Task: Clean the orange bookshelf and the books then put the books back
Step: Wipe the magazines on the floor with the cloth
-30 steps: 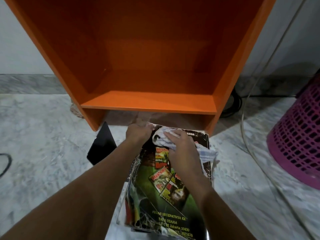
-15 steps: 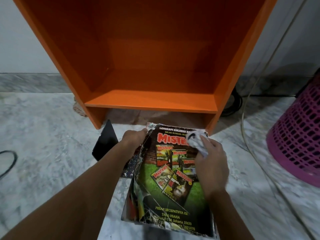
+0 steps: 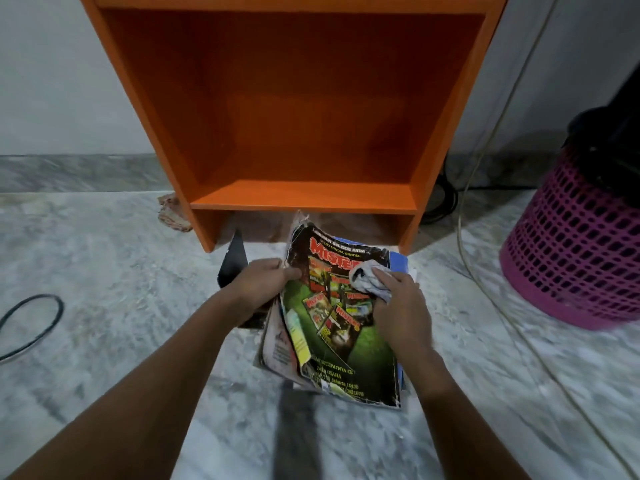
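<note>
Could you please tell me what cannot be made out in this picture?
Head view:
- Stack under the Misteri magazine: covers hidden by it.
- Orange bookshelf: upper part cut off by the top edge.
- Pink basket: cut by the right edge; its dark contents unclear.
- Flat black thing: partly behind the left hand; kind unclear.

Both arms bare, reaching forward and down, converging toward centre. Left forearm [image 3: 149, 382] enters from lower left. Left hand [image 3: 265, 282] is palm down, fingers curled over the upper left edge of a magazine [image 3: 341, 344], thumb laid on its cover. Right forearm [image 3: 457, 420] enters from lower right. Right hand [image 3: 398, 310] is knuckles up, fingers bunched round a crumpled cloth [image 3: 362, 277], pressing it against the cover.
</note>
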Demonstrator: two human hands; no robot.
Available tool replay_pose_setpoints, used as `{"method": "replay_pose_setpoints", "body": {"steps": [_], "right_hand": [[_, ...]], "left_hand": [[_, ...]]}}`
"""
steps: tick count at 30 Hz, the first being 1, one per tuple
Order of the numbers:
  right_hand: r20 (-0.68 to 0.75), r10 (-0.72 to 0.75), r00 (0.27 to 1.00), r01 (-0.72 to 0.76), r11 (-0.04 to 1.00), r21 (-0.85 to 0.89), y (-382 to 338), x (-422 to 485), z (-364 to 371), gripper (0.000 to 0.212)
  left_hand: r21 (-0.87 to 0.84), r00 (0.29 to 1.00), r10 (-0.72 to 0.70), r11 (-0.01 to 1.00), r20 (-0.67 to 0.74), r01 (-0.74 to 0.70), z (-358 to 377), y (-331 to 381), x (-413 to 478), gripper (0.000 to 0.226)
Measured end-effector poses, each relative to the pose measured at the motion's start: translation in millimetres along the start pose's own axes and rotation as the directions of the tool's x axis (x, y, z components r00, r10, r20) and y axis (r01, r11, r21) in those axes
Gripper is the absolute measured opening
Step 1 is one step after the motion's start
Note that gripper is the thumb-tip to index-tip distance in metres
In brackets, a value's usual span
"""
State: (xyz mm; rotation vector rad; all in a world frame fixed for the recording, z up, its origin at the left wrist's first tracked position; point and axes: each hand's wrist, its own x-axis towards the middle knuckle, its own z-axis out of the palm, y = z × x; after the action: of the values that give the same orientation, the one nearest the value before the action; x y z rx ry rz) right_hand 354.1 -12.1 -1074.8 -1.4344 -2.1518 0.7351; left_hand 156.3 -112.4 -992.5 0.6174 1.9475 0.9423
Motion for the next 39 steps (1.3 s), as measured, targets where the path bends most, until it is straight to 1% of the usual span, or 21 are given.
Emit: {"method": "replay_pose_setpoints", "body": {"steps": [3, 6, 8, 10, 11, 13, 16, 18, 20, 22, 24, 27, 28, 30, 31, 32, 33, 35, 36, 37, 39], "right_hand": [[0.07, 0.017, 0.997, -0.031, 0.977, 0.21, -9, 6, -11, 0.05], [0.141, 0.031, 0.99, -0.077, 0.94, 0.332, -15, 9, -22, 0.051], [0.113, 0.048, 0.992, -0.092, 0.898, 0.429, -21, 11, -34, 0.047], [0.052, 0.104, 0.993, -0.116, 0.843, 0.525, -25, 15, -48, 0.041], [0.047, 0.162, 0.986, -0.158, 0.79, 0.592, -25, 18, -52, 0.038], [0.094, 0.255, 0.962, -0.24, 0.634, 0.735, -23, 21, -58, 0.031], [0.167, 0.346, 0.923, -0.292, 0.348, 0.891, -18, 26, -66, 0.027], [0.191, 0.405, 0.894, -0.316, 0.268, 0.91, -11, 28, -70, 0.024], [0.192, 0.438, 0.878, -0.337, 0.284, 0.897, -2, 27, -70, 0.03], [0.153, 0.45, 0.88, -0.347, 0.388, 0.854, 6, 21, -66, 0.026], [0.1, 0.449, 0.888, -0.337, 0.487, 0.806, 12, 16, -62, 0.02], [-0.025, 0.415, 0.909, -0.275, 0.645, 0.713, 21, 17, -60, 0.029], [-0.07, 0.405, 0.912, -0.251, 0.683, 0.686, 22, 17, -60, 0.033], [-0.177, 0.366, 0.913, -0.167, 0.734, 0.658, 18, 15, -64, 0.044], [-0.239, 0.322, 0.916, -0.099, 0.759, 0.643, 13, 12, -66, 0.047], [-0.295, 0.261, 0.919, -0.025, 0.787, 0.617, 5, 8, -68, 0.049], [-0.335, 0.185, 0.924, 0.044, 0.818, 0.574, -3, 5, -68, 0.051], [-0.334, 0.036, 0.942, 0.146, 0.851, 0.505, -23, -3, -64, 0.053], [-0.299, -0.038, 0.953, 0.181, 0.865, 0.468, -32, -8, -60, 0.055], [-0.252, -0.113, 0.961, 0.214, 0.88, 0.424, -41, -15, -54, 0.058], [-0.099, -0.241, 0.965, 0.261, 0.897, 0.358, -55, -33, -36, 0.06]], "left_hand": [[0.178, 0.983, 0.173, 0.971, -0.056, -0.16, -11, 44, -20, 0.016], [0.463, 0.924, 0.374, 0.835, -0.079, -0.298, -14, 88, -41, 0.026], [0.558, 0.865, 0.486, 0.755, -0.125, -0.343, -11, 112, -51, 0.021], [0.605, 0.832, 0.535, 0.714, -0.147, -0.352, -1, 126, -56, 0.007], [0.632, 0.837, 0.531, 0.696, -0.132, -0.342, 7, 128, -58, 0.01], [0.699, 0.869, 0.493, 0.638, -0.048, -0.324, 30, 124, -61, 0.019], [0.736, 0.872, 0.483, 0.561, 0.079, -0.378, 79, 105, -66, 0.022], [0.733, 0.859, 0.494, 0.535, 0.133, -0.421, 112, 88, -68, 0.031], [0.701, 0.872, 0.456, 0.562, 0.181, -0.439, 139, 67, -63, 0.039], [0.622, 0.893, 0.397, 0.651, 0.21, -0.435, 153, 44, -53, 0.047], [0.596, 0.915, 0.343, 0.697, 0.212, -0.399, 156, 32, -41, 0.038], [0.626, 0.927, 0.27, 0.683, 0.261, -0.376, 151, 22, -26, 0.025], [0.587, 0.926, 0.235, 0.721, 0.294, -0.369, 146, 18, -22, 0.026], [0.422, 0.921, 0.193, 0.844, 0.338, -0.332, 134, 10, -14, 0.028], [0.34, 0.929, 0.208, 0.887, 0.306, -0.311, 127, 5, -11, 0.024], [0.317, 0.945, 0.244, 0.899, 0.217, -0.304, 117, 0, -7, 0.021], [0.369, 0.953, 0.291, 0.88, 0.081, -0.3, 107, -5, -4, 0.024], [0.552, 0.914, 0.359, 0.809, -0.191, -0.202, 79, -17, 1, 0.039], [0.582, 0.896, 0.344, 0.803, -0.28, -0.127, 65, -23, 3, 0.043], [0.572, 0.904, 0.281, 0.819, -0.322, -0.051, 49, -31, 6, 0.044], [0.4, 0.96, 0.082, 0.916, -0.269, 0.034, 23, -41, 9, 0.036]]}}
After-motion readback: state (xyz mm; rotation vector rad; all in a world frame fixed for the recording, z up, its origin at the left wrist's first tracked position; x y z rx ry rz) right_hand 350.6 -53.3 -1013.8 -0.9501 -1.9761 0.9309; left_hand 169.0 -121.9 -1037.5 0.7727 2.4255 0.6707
